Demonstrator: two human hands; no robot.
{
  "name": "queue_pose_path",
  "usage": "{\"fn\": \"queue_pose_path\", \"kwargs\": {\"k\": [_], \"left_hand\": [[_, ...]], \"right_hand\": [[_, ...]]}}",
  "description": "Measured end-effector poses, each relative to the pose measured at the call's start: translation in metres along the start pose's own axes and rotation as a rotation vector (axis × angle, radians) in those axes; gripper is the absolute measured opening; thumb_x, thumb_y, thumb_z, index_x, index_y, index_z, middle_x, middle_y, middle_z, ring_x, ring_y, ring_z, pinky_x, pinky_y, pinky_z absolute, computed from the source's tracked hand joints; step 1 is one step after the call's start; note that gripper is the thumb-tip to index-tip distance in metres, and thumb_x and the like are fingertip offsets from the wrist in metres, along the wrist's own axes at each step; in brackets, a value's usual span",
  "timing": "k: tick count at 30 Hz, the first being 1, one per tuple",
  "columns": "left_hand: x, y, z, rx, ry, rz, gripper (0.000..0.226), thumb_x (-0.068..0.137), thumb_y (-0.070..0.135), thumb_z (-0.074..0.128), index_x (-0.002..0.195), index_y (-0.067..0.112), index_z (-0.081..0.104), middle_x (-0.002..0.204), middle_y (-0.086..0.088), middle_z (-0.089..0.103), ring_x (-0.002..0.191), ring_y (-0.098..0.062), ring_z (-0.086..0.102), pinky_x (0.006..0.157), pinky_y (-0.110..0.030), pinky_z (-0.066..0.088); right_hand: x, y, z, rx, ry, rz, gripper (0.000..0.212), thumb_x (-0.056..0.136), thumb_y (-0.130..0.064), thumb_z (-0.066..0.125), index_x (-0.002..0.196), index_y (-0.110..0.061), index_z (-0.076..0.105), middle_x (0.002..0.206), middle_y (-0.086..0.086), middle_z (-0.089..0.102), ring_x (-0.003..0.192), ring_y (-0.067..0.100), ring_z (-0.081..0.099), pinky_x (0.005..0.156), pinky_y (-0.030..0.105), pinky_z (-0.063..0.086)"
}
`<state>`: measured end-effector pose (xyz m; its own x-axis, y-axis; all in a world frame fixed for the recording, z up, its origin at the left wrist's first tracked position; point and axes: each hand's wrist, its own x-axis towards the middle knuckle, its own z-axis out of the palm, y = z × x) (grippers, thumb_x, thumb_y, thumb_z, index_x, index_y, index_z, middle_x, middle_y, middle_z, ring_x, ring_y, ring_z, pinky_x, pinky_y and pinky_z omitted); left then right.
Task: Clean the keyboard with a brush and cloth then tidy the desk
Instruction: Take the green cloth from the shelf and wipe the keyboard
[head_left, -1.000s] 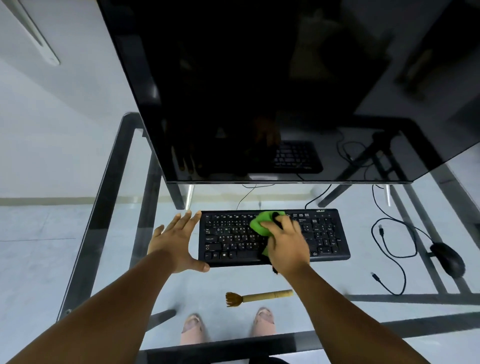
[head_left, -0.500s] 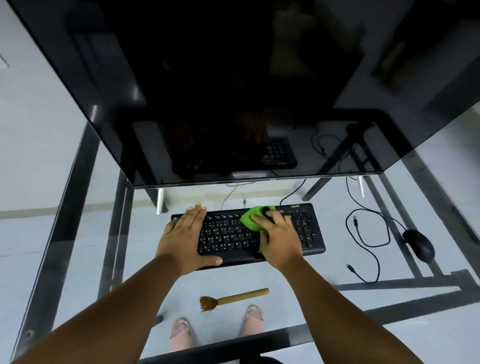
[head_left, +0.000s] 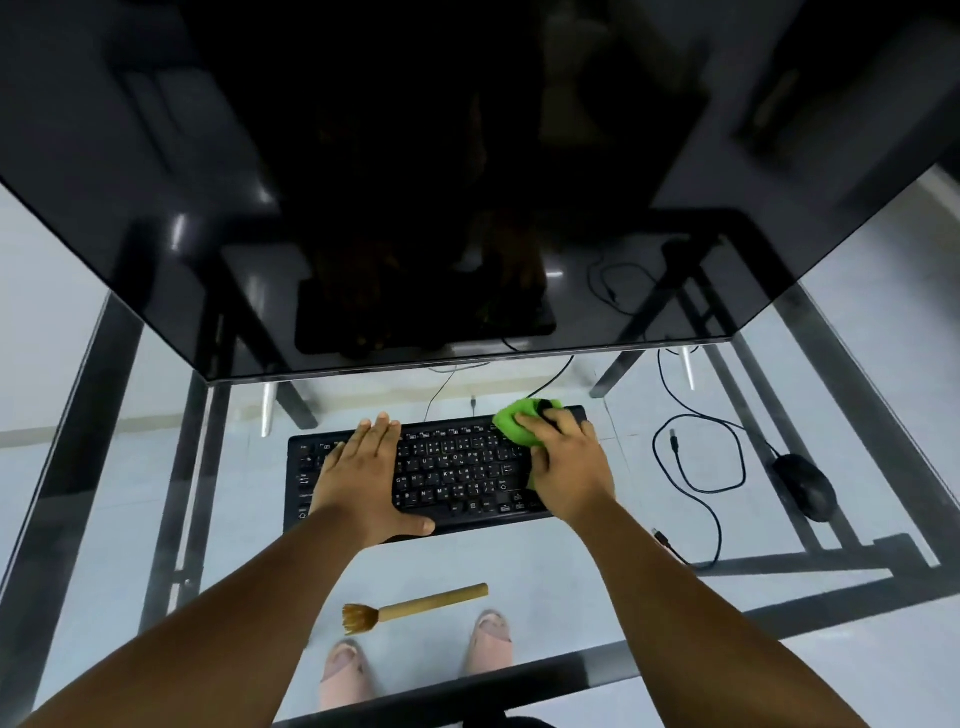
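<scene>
Black flat keyboard (head_left: 457, 470) on glass desk (head_left: 597, 587). Left hand (head_left: 363, 480) flat, fingers straight, pressing keyboard's left half. Right hand (head_left: 569, 467) grasping crumpled green cloth (head_left: 517, 423) at keyboard's far-right corner. Wooden-handled brush (head_left: 410, 608) near keyboard's front edge.

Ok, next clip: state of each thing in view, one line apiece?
keyboard: flat on the glass desk, being wiped
green cloth: bunched, pressed on the keyboard's far right corner
right hand: grips the cloth
left hand: flat on the keys
brush: lying unused
mouse: untouched
monitor: dark
</scene>
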<state>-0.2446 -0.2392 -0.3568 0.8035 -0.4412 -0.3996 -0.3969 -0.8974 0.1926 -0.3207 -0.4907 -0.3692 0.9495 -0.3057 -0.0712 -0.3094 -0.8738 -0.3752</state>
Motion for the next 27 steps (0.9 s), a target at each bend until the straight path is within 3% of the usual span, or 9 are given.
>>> {"fn": "queue_pose_path", "kwargs": {"k": [3, 6, 9, 12, 16, 18, 21, 23, 27], "left_hand": [[0.0, 0.0, 0.001, -0.004, 0.002, -0.011, 0.134, 0.061, 0.08, 0.066, 0.155, 0.021, -0.01, 0.163, 0.004, -0.015, 0.15, -0.016, -0.011, 0.12, -0.04, 0.002], [0.001, 0.001, 0.002, -0.033, 0.01, -0.014, 0.131, 0.063, 0.078, 0.067, 0.156, 0.021, -0.006, 0.163, 0.004, -0.012, 0.15, -0.017, -0.009, 0.121, -0.041, 0.003], [-0.002, 0.006, 0.006, -0.153, 0.09, -0.031, 0.109, 0.075, 0.075, 0.058, 0.156, 0.021, 0.008, 0.164, 0.002, 0.0, 0.151, -0.016, -0.001, 0.12, -0.043, 0.01], [-0.005, 0.018, 0.009, -0.323, 0.241, -0.055, 0.074, 0.089, 0.059, 0.054, 0.15, 0.021, 0.034, 0.158, 0.0, 0.03, 0.146, -0.02, 0.026, 0.116, -0.045, 0.026], [-0.008, 0.042, 0.008, -0.587, 0.353, -0.084, 0.038, 0.095, 0.034, 0.059, 0.129, 0.017, 0.06, 0.126, -0.004, 0.059, 0.115, -0.021, 0.057, 0.096, -0.032, 0.046], [-0.011, 0.056, 0.006, -0.789, 0.314, -0.129, 0.026, 0.096, 0.027, 0.059, 0.118, 0.018, 0.066, 0.112, -0.001, 0.065, 0.104, -0.019, 0.062, 0.086, -0.025, 0.045], [-0.014, 0.074, -0.002, -1.154, 0.134, -0.207, 0.01, 0.097, 0.025, 0.058, 0.104, 0.025, 0.065, 0.107, -0.002, 0.069, 0.098, -0.017, 0.066, 0.082, -0.021, 0.047], [-0.016, 0.083, -0.006, -1.365, 0.006, -0.246, 0.017, 0.096, 0.029, 0.059, 0.11, 0.021, 0.064, 0.112, -0.006, 0.069, 0.101, -0.018, 0.067, 0.091, -0.028, 0.051], [-0.018, 0.091, -0.012, -1.644, -0.223, -0.278, 0.032, 0.093, 0.031, 0.062, 0.118, 0.01, 0.064, 0.115, -0.007, 0.07, 0.106, -0.022, 0.066, 0.099, -0.038, 0.044]], "right_hand": [[-0.006, 0.012, -0.003, 0.09, 0.007, 0.114, 0.048, 0.094, -0.027, 0.054, 0.14, -0.037, 0.048, 0.143, -0.004, 0.043, 0.114, 0.022, 0.039, 0.1, 0.034, 0.041], [-0.01, 0.017, -0.009, 0.338, 0.055, 0.136, 0.053, 0.093, -0.03, 0.06, 0.143, -0.029, 0.044, 0.136, -0.004, 0.043, 0.116, 0.014, 0.043, 0.1, 0.025, 0.035], [-0.015, 0.025, -0.021, 0.55, 0.142, 0.365, 0.047, 0.087, -0.025, 0.069, 0.131, -0.019, 0.052, 0.111, -0.004, 0.05, 0.101, 0.014, 0.055, 0.082, 0.02, 0.04], [-0.016, 0.033, -0.03, 0.567, -0.016, 0.511, 0.035, 0.082, -0.029, 0.075, 0.11, -0.014, 0.059, 0.082, -0.009, 0.06, 0.084, 0.015, 0.06, 0.062, 0.017, 0.042], [-0.003, 0.042, -0.033, 0.735, -0.16, 0.561, 0.013, 0.076, -0.018, 0.078, 0.084, -0.012, 0.07, 0.086, 0.01, 0.073, 0.09, 0.03, 0.069, 0.083, 0.041, 0.057], [-0.003, 0.042, -0.04, 0.987, -0.202, 0.579, 0.008, 0.079, -0.006, 0.073, 0.088, -0.006, 0.072, 0.094, 0.018, 0.074, 0.093, 0.035, 0.07, 0.091, 0.05, 0.055], [-0.014, 0.038, -0.047, 1.299, -0.313, 0.512, 0.016, 0.088, 0.005, 0.061, 0.103, 0.0, 0.065, 0.108, 0.02, 0.071, 0.093, 0.029, 0.069, 0.084, 0.041, 0.057], [-0.024, 0.034, -0.046, 1.412, -0.376, 0.427, 0.019, 0.09, 0.008, 0.055, 0.104, -0.005, 0.06, 0.107, 0.014, 0.069, 0.095, 0.025, 0.067, 0.077, 0.035, 0.056], [-0.044, 0.025, -0.035, 1.549, -0.476, 0.332, 0.029, 0.086, 0.01, 0.056, 0.109, -0.008, 0.054, 0.109, 0.012, 0.067, 0.101, 0.025, 0.063, 0.083, 0.036, 0.056]]}}
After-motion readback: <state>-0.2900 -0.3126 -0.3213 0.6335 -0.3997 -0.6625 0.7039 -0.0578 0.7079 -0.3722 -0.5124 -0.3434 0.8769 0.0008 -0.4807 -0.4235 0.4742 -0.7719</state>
